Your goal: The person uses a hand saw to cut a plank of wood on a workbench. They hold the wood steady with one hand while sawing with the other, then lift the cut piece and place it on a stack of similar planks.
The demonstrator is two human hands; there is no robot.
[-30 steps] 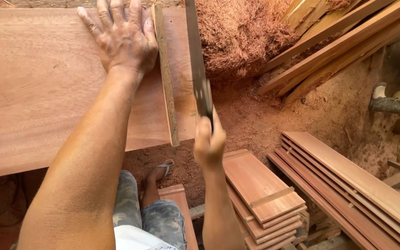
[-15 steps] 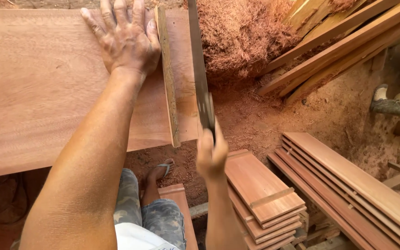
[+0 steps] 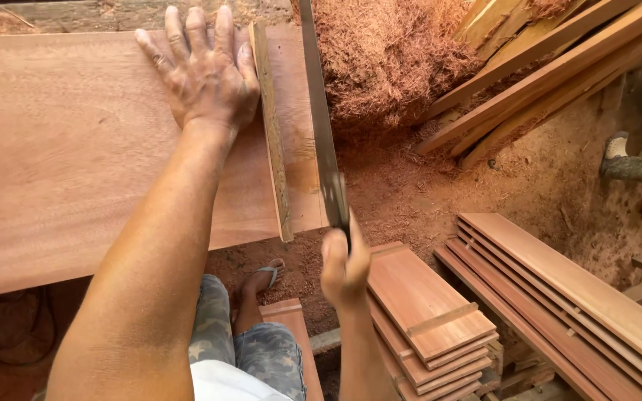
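My left hand [image 3: 203,70] lies flat, fingers spread, on a wide reddish wooden board [image 3: 76,156]. Just right of that hand a thin wooden strip [image 3: 270,134] lies across the board as a straightedge. My right hand [image 3: 345,269] grips the handle of a hand saw [image 3: 322,126], whose long dark blade runs along the board's right end, beside the strip. The handle itself is hidden in my fist, below the board's near edge.
A pile of reddish wood shavings [image 3: 388,59] lies beyond the board. Long planks [image 3: 551,67] lean at the upper right and more lie stacked on the ground at right [image 3: 574,304]. Short cut boards [image 3: 425,312] are stacked beside my legs. Sawdust covers the ground.
The right hand with the saw has drawn slightly back towards me. The left hand stays pressed on the board.
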